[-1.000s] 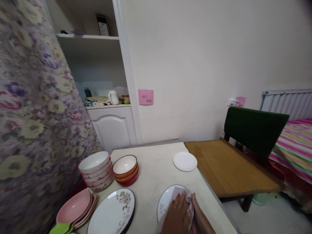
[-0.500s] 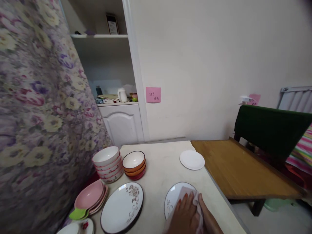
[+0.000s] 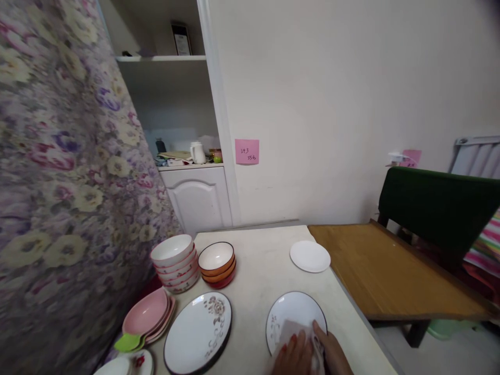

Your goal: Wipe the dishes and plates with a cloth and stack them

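Observation:
My left hand (image 3: pixel 300 354) shows at the bottom edge, fingers with red nails pressed on a white cloth (image 3: pixel 291 330), thumb on the cloth's right side. The cloth lies on a white plate with a dark rim (image 3: pixel 295 307) near the table's right edge. Only part of the hand shows. My right hand is out of view.
The pale table (image 3: pixel 258 271) also carries a larger floral plate (image 3: pixel 197 333), a small white plate (image 3: pixel 310 256), stacked white-pink bowls (image 3: pixel 174 260), orange bowls (image 3: pixel 216 263) and pink dishes (image 3: pixel 146 319). A floral curtain hangs at the left. A wooden table (image 3: pixel 375 276) and green chair (image 3: pixel 433 205) stand at the right.
The hand and cloth have slid down the plate towards me, baring more of its far half. The view has shifted a little to the left.

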`<state>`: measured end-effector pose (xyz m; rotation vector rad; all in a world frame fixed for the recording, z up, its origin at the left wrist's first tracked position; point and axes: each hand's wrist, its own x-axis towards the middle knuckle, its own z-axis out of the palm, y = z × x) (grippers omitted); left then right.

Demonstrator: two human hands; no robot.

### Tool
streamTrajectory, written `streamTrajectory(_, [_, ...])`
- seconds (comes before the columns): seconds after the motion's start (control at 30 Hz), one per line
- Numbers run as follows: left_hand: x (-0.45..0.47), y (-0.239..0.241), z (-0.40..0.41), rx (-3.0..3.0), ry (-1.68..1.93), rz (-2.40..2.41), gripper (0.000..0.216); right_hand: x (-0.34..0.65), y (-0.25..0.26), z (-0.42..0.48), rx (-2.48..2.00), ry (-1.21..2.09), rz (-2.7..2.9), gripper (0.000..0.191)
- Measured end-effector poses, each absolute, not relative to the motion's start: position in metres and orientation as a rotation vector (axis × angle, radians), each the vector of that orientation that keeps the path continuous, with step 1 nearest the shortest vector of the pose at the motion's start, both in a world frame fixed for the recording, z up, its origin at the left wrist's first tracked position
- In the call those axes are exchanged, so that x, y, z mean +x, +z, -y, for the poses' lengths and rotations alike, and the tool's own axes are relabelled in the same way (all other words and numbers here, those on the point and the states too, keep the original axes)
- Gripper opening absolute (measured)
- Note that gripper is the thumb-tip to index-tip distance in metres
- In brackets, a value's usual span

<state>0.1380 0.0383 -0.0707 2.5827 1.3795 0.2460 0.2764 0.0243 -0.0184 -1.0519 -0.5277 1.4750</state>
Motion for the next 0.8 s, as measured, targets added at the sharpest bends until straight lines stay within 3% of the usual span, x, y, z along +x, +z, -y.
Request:
streamTrajectory(0.1, [0.156,-0.058,-0.041,2.53,0.326,-1.325,0.04,0.284,-0.017,-0.025,-1.15,1.35,0.518,0.048])
streamTrajectory(0.27, [0.146,-0.006,-0.05,2.276,0.483,-1.488,0.054,0.289,-0.02,-0.026,-1.117,1.344,0.429,0.064])
streamTrajectory(0.43, [0.136,-0.003,-0.053,1.682,0.993,-1.547,0.064,0.284,-0.029,-0.026,-1.049,1.298,0.384,0.075])
streamTrajectory(0.6, [0.138,0.003,-0.054,1.221,1.172,-1.42,0.049,0.282,-0.034,-0.024,-0.907,1.366,0.466,0.063])
streamTrajectory(0.8, [0.117,0.023,-0.076,1.095,1.087,-0.987,0.038,0.297,-0.011,-0.013,-0.794,1.559,0.617,0.055])
